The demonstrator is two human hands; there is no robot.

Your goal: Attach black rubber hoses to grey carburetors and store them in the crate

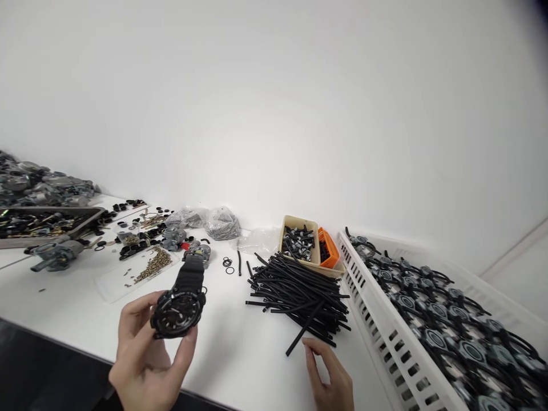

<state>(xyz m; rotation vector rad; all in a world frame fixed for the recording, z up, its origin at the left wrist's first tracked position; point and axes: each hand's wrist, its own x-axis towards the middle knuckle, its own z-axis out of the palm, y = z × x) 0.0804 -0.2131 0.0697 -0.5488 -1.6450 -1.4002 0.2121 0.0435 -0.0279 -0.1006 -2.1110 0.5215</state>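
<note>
My left hand holds a black wristwatch by its round case, thumb and fingers closed round it, the strap pointing away over the white table. My right hand hovers low at the front, fingers loosely curled and apart, holding nothing. Its fingertips are just short of a pile of black rubber tube lengths, which lies spread on the table between the two hands and a white crate.
A white slotted crate at right holds several black assembled parts with hoses. A beige bin with an orange box stands behind the tubes. Bags, small rings, brass bits and grey metal castings crowd the left. A white wall rises behind.
</note>
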